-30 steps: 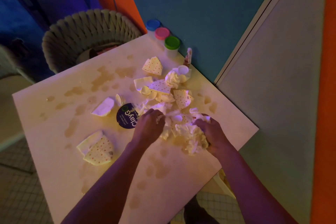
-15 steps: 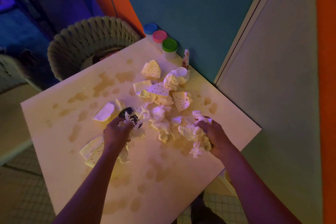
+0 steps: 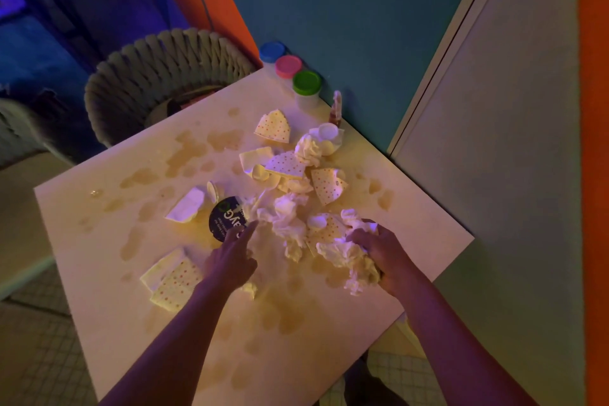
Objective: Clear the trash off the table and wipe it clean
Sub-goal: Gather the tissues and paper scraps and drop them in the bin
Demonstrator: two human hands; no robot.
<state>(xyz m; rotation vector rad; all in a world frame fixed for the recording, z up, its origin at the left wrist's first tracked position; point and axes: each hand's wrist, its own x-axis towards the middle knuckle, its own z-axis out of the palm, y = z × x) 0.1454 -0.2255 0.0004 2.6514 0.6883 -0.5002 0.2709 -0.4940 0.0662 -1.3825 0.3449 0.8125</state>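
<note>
Trash covers the middle of the stained bench (image 3: 99, 241): crumpled napkins (image 3: 290, 217), torn dotted paper pieces (image 3: 273, 126) and a dark round lid (image 3: 225, 216) with white print. The right hand (image 3: 379, 250) curls its fingers around a wad of crumpled napkins (image 3: 349, 257) at the near right of the heap, gripping it against the bench. The left hand (image 3: 232, 259) lies spread, fingers straight, fingertips touching the near edge of the dark lid. Another dotted paper piece (image 3: 174, 283) lies just left of the left wrist. 3 small tubs with blue (image 3: 272, 51), pink (image 3: 288, 66) and green (image 3: 307, 82) lids stand at the far corner by the wall. A woven basket (image 3: 158, 76) sits on the floor beyond the far edge.
</note>
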